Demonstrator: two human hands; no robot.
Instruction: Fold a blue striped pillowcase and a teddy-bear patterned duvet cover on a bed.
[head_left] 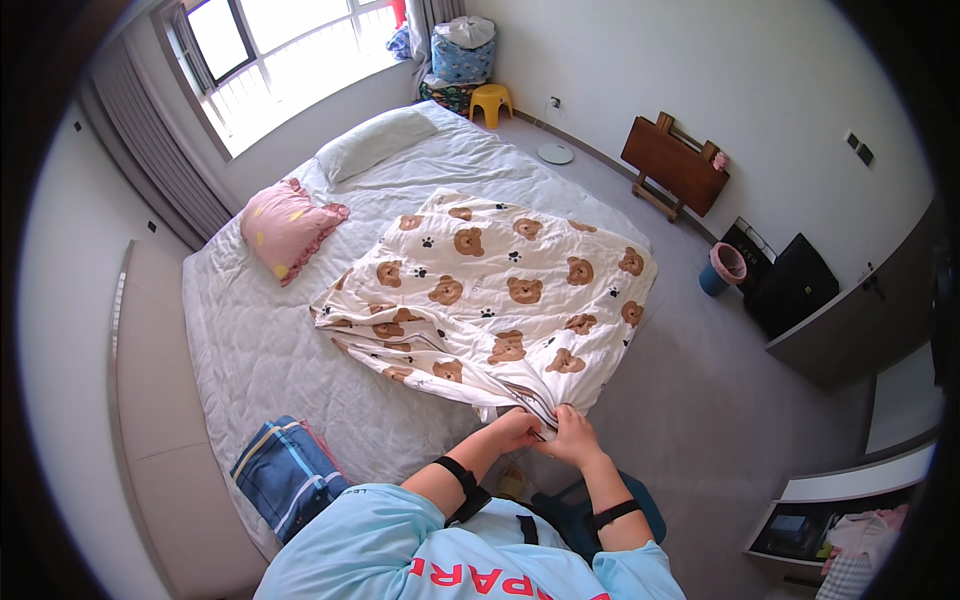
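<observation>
A thin white duvet cover (490,265) printed with brown bear heads and black paw marks lies spread over the near right part of the bed, its right side reaching past the mattress edge. Its near corner is gathered up toward me, with brown-lined edges bunched there. My left hand (515,428) is closed on this gathered corner. Right beside it, my right hand (573,437) pinches the same corner, fingers pressed together. The two hands almost touch. Folds run from them across the cover, and a loose flap lies crumpled on its left side. What is inside the folds is hidden.
The bed (235,330) carries a pink frilled pillow (285,230), a pale long pillow (375,142) and folded blue checked cloth (285,475). A dark blue stool (640,505) stands by my right arm. Along the right are a folded wooden table (672,165), bin (722,270) and open drawer (800,530).
</observation>
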